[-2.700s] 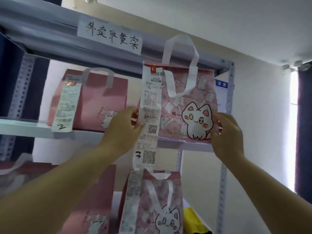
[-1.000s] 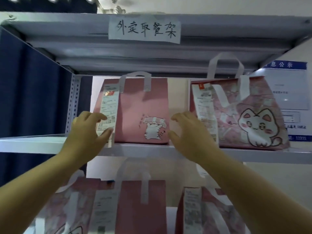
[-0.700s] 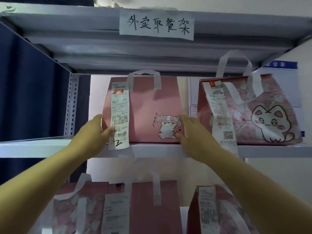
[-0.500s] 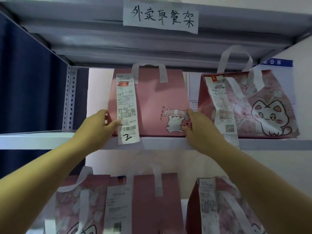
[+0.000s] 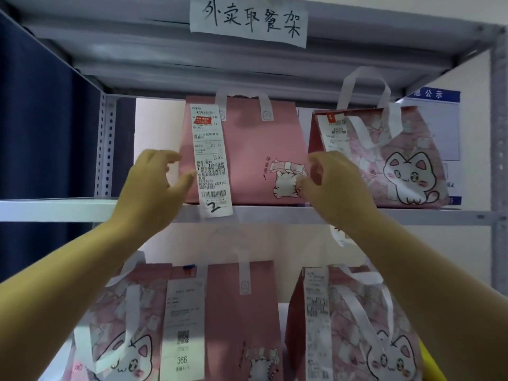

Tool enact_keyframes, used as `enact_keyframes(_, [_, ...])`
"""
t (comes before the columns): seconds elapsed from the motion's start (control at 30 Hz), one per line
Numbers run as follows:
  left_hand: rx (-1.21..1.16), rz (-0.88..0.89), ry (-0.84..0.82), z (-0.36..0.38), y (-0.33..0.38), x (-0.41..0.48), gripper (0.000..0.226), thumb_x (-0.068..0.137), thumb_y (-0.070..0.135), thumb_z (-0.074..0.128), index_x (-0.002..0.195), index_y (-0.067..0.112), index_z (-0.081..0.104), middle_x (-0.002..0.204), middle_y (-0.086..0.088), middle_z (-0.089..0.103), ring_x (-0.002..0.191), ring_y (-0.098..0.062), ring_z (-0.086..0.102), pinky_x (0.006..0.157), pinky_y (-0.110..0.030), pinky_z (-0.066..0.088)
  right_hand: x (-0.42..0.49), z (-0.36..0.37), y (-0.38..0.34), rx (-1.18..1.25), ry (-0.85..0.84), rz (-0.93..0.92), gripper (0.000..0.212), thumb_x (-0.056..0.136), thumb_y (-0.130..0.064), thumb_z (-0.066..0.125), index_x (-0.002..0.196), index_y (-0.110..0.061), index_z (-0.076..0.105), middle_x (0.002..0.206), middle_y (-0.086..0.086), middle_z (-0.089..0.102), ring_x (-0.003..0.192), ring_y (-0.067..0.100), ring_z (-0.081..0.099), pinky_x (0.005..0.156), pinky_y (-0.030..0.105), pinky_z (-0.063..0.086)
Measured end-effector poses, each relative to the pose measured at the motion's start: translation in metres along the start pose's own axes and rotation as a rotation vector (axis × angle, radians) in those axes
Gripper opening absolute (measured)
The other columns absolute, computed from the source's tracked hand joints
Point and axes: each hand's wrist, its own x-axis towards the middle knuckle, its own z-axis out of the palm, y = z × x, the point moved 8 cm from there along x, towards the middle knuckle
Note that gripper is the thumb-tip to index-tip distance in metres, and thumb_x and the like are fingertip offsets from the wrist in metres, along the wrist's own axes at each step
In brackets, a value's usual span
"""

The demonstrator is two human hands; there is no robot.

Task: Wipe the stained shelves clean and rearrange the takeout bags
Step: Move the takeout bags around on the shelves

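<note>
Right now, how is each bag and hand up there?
plain pink bag: upright on the shelf.
receipt: hanging past shelf edge.
cat bag: upright, beside it.
left hand: open, by pink bag's left edge.
right hand: fingers curled at its right edge; grip unclear.

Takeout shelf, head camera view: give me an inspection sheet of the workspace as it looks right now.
Surface: middle shelf front edge white, no stains visible; its top is hidden from this angle.
Job's things: plain pink bag with receipt marked 2 and cat-print bag stand side by side; lower bags underneath; no cloth seen.
Clutter: nothing seen.
Hands: left hand and right hand at the plain pink bag's two sides, fingers curled; grip unclear.
Cables: nothing seen.
Surroundings: handwritten sign above, dark blue curtain left, notice on wall right.
</note>
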Motion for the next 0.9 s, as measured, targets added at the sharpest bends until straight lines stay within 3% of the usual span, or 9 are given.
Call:
enact_keyframes(0.1, [-0.063, 0.073, 0.058, -0.009, 0.030, -0.016, 0.033, 0.087, 0.036, 0.058, 0.111, 0.014, 0.057, 0.107, 0.004, 0.050, 0.091, -0.011, 0.051, 0.073, -0.027, 0.044, -0.015, -0.024, -0.006, 0.092, 0.100, -0.092, 0.026, 0.087, -0.024, 0.062, 0.110, -0.012, 0.060, 0.103, 0.000, 0.060, 0.089, 0.010, 0.053, 0.081, 0.025, 0.042])
enact_keyframes(0.23, [-0.162, 0.121, -0.005, 0.001, 0.074, -0.046, 0.020, 0.087, 0.032, 0.059, 0.102, 0.018, 0.059, 0.097, 0.005, 0.057, 0.084, -0.006, 0.057, 0.065, -0.015, 0.042, -0.044, -0.044, 0.000, 0.201, 0.075, -0.165, 0.017, 0.086, -0.021, 0.064, 0.101, -0.012, 0.063, 0.092, -0.001, 0.064, 0.082, 0.015, 0.061, 0.072, 0.031, 0.053])
enact_keyframes(0.43, [-0.270, 0.095, -0.173, 0.047, 0.127, -0.103, 0.013, 0.086, 0.034, 0.061, 0.092, 0.022, 0.059, 0.086, 0.015, 0.058, 0.083, 0.003, 0.057, 0.061, -0.009, 0.044, -0.095, -0.063, 0.048, 0.289, -0.014, -0.151, 0.013, 0.084, -0.018, 0.067, 0.096, -0.014, 0.066, 0.083, -0.009, 0.063, 0.076, 0.005, 0.061, 0.065, 0.012, 0.048])
enact_keyframes(0.63, [-0.294, -0.048, -0.341, 0.116, 0.142, -0.167, 0.013, 0.085, 0.034, 0.062, 0.086, 0.021, 0.063, 0.081, 0.014, 0.061, 0.077, 0.003, 0.057, 0.062, -0.011, 0.044, -0.150, -0.059, 0.129, 0.271, -0.162, -0.022, 0.011, 0.083, -0.016, 0.068, 0.094, -0.014, 0.067, 0.079, -0.008, 0.063, 0.072, 0.001, 0.059, 0.064, 0.006, 0.043])
enact_keyframes(0.83, [-0.267, -0.285, -0.486, 0.185, 0.115, -0.233, 0.011, 0.084, 0.038, 0.061, 0.093, 0.031, 0.059, 0.086, 0.015, 0.061, 0.074, 0.004, 0.057, 0.058, -0.014, 0.040, -0.200, -0.043, 0.207, 0.197, -0.284, 0.156, 0.007, 0.084, -0.017, 0.066, 0.090, -0.021, 0.065, 0.075, -0.015, 0.060, 0.070, -0.005, 0.056, 0.060, 0.004, 0.037])
enact_keyframes(0.9, [-0.282, -0.366, -0.527, 0.204, 0.101, -0.252, 0.013, 0.084, 0.036, 0.062, 0.096, 0.032, 0.058, 0.091, 0.013, 0.061, 0.077, 0.003, 0.058, 0.063, -0.016, 0.046, -0.215, -0.031, 0.233, 0.151, -0.336, 0.243, 0.005, 0.085, -0.021, 0.064, 0.090, -0.021, 0.064, 0.079, -0.011, 0.061, 0.070, -0.005, 0.055, 0.059, 0.005, 0.036])
